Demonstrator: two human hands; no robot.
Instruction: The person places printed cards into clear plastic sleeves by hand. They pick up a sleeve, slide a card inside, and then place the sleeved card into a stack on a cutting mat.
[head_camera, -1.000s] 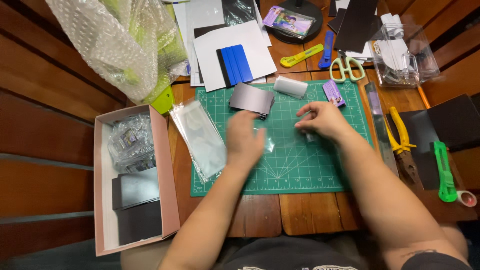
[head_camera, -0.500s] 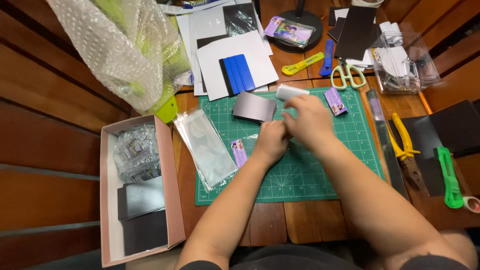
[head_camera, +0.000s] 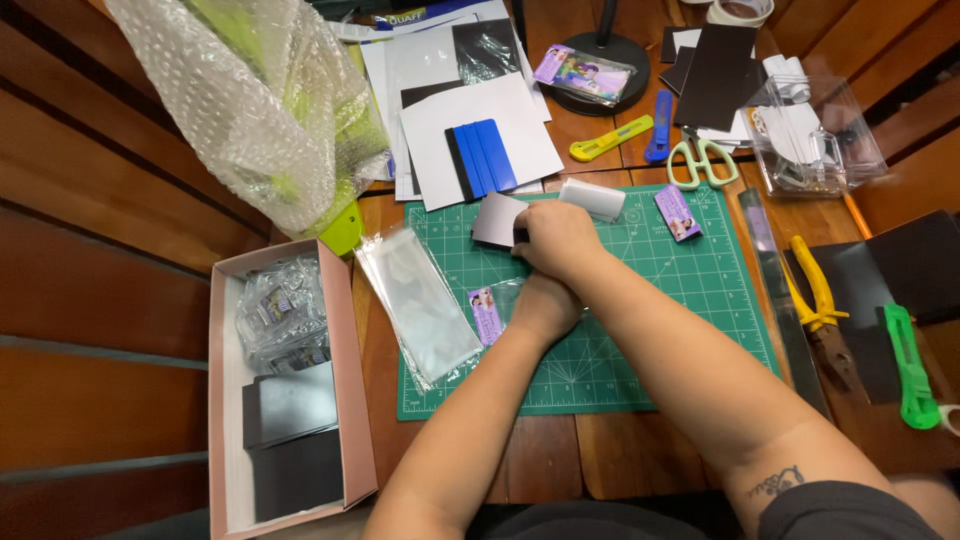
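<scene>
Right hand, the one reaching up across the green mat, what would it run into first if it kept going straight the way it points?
The right hand points up and left, fingers on the grey card. Just beyond lies the blue scraper on white paper, probably next, though depth is hard to judge.

A wooden table of warm reddish-brown planks fills the scene. On the left, dark wooden slats run near to far with shadowed gaps between them. Even light falls from above, casting soft shadows.
</scene>
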